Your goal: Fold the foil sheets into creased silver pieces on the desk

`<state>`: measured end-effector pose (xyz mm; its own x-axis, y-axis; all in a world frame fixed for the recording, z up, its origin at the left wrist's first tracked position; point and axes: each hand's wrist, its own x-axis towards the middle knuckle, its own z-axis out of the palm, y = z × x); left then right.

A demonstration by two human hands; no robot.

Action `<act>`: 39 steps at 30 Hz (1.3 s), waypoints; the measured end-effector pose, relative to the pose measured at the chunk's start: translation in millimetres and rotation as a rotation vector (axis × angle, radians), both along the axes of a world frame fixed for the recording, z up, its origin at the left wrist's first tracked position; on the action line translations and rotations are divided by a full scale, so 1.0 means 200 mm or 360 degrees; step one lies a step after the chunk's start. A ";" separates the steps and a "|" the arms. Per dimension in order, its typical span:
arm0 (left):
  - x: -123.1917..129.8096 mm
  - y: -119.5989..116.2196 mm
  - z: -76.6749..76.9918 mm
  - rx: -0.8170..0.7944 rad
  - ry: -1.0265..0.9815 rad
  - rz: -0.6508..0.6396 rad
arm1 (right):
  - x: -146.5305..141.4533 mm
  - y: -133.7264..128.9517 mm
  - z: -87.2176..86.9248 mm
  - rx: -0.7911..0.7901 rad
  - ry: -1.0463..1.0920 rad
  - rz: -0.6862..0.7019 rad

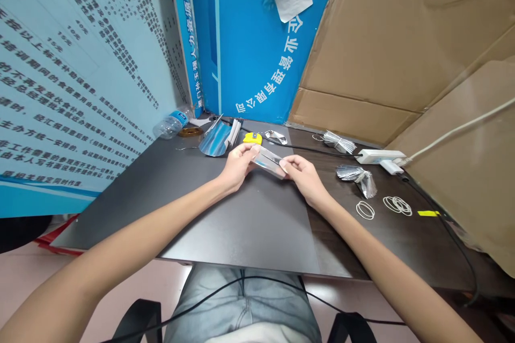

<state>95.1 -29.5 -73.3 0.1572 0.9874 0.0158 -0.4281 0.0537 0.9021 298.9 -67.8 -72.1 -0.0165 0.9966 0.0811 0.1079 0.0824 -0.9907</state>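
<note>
Between my two hands, above the grey table, stretches a small shiny see-through plastic piece point(269, 163) with a bluish patch. It may be a flat packet; I cannot tell. My left hand point(238, 167) pinches its left end between thumb and fingers. The right end is gripped by my right hand point(301, 174), thumb on top. Just behind my left hand lies a yellow tape measure or cutter-like object point(252, 138). A crumpled silvery piece point(276, 137) rests beside it. Farther left, a curled blue sheet point(217, 138) stands near some whitish strips point(234, 133).
Bundles of silvery strips point(340, 142) point(356, 176) lie to the right, near white rubber bands point(397, 205). A power strip point(380, 156) with cables sits by the cardboard wall point(362, 37). A plastic bottle point(172, 123) lies at back left, next to brown tape point(190, 132).
</note>
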 end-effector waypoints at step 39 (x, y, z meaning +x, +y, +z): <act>0.03 -0.20 0.09 0.0605 0.0422 0.0021 | -0.05 -0.15 0.16 0.0544 -0.0075 -0.0229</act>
